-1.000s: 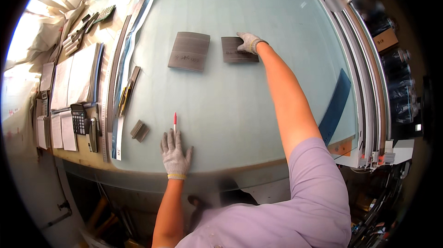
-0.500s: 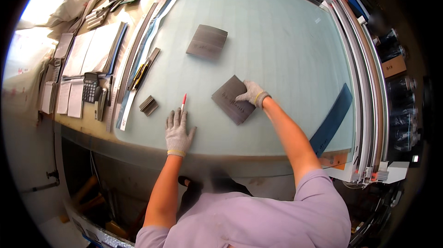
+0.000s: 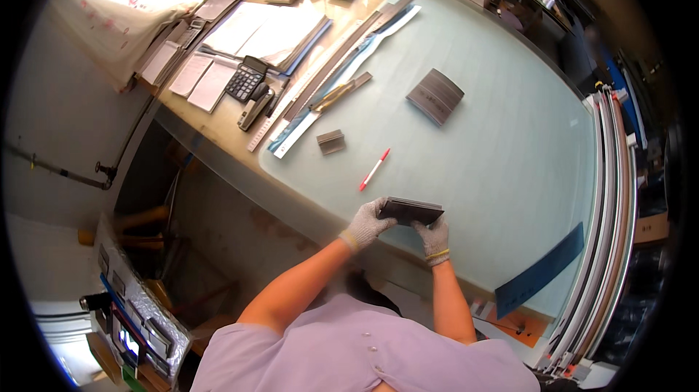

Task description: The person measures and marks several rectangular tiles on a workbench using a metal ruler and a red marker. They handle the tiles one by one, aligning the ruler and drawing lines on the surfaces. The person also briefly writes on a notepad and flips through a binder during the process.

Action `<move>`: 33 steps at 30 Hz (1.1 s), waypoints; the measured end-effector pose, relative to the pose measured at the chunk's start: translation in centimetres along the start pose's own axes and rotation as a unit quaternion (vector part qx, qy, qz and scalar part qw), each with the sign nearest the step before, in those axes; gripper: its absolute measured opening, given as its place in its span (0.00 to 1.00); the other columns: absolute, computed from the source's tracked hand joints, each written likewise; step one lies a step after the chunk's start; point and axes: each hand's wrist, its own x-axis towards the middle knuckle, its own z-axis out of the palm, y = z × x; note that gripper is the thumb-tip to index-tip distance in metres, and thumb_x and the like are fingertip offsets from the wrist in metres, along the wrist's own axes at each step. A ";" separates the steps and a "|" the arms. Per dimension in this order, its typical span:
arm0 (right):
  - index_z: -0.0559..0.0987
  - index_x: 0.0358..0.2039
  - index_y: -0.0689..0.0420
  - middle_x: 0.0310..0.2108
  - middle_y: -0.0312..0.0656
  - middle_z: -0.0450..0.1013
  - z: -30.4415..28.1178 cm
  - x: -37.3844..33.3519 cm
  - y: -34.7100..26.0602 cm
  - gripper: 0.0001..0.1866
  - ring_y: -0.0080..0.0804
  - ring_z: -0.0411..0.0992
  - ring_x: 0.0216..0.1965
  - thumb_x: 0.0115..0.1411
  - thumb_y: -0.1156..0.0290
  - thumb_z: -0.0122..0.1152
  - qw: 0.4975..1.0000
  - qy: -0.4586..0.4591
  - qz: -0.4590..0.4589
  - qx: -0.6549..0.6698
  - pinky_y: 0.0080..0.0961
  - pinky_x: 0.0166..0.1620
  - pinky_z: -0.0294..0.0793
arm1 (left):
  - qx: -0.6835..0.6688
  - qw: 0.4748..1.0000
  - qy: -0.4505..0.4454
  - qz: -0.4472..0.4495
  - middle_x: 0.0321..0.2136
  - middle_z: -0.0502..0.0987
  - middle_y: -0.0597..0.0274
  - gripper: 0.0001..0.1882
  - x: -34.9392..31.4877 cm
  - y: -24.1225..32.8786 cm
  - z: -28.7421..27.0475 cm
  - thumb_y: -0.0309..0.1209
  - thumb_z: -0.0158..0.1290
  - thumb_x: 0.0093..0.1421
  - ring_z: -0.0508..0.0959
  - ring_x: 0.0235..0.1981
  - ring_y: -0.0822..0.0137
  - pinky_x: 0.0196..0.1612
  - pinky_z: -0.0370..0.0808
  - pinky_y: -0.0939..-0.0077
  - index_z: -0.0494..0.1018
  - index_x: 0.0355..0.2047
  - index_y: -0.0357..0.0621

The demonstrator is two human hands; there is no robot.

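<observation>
A stack of dark grey square sheets [image 3: 410, 211] is held on edge at the table's near side. My left hand [image 3: 366, 223], in a pale knitted glove with a yellow cuff, grips its left end. My right hand [image 3: 435, 239], gloved the same way, is closed on its lower right corner. Just beyond the stack lies a red and white pen [image 3: 374, 170] on the pale green glass tabletop [image 3: 480, 166]. Farther off rests a second stack of grey sheets [image 3: 435, 98], slightly curved, with handwriting on it. A small ridged grey piece [image 3: 331, 142] lies left of the pen.
On the left are a yellow utility knife [image 3: 333, 97], long metal rulers [image 3: 320, 71], a black calculator [image 3: 247, 79], a stapler [image 3: 255, 108] and open papers [image 3: 255, 33]. A dark blue strip [image 3: 540, 272] lies at the right, beside long rails [image 3: 610, 232] along the table's edge.
The stack, previously flat under my right hand, is now lifted and drawn to the near edge. My left hand has left the table by the pen and grips it too. The view has swung left.
</observation>
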 end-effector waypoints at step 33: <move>0.77 0.57 0.64 0.49 0.43 0.80 31.5 -4.7 -6.6 0.24 0.32 0.77 0.52 0.59 0.78 0.66 0.911 -0.409 0.026 -0.052 0.31 0.58 0.75 | -0.290 0.882 0.368 0.044 0.47 0.83 0.61 0.19 -22.3 -3.4 -18.3 0.29 0.63 0.64 0.79 0.46 0.70 0.52 0.77 0.71 0.78 0.54 0.33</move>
